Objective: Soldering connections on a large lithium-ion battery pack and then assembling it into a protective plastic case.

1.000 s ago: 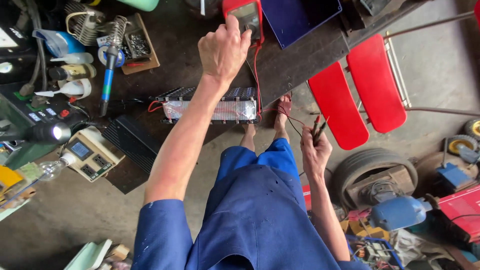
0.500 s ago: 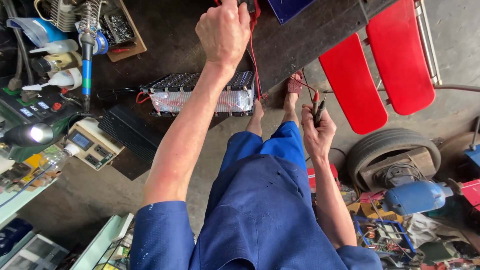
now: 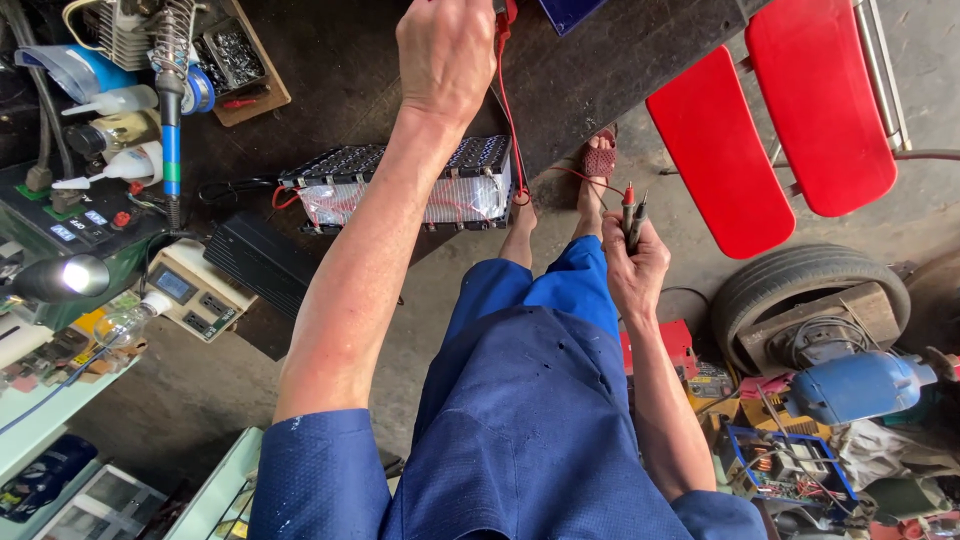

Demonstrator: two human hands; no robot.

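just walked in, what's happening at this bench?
A person in blue work clothes sits at a dark workbench. The left hand is stretched forward to a red device at the top edge, mostly out of view, with a red lead running down from it. The right hand holds two test probes together, tips up, clear of everything. A wrapped battery pack lies on the bench, untouched.
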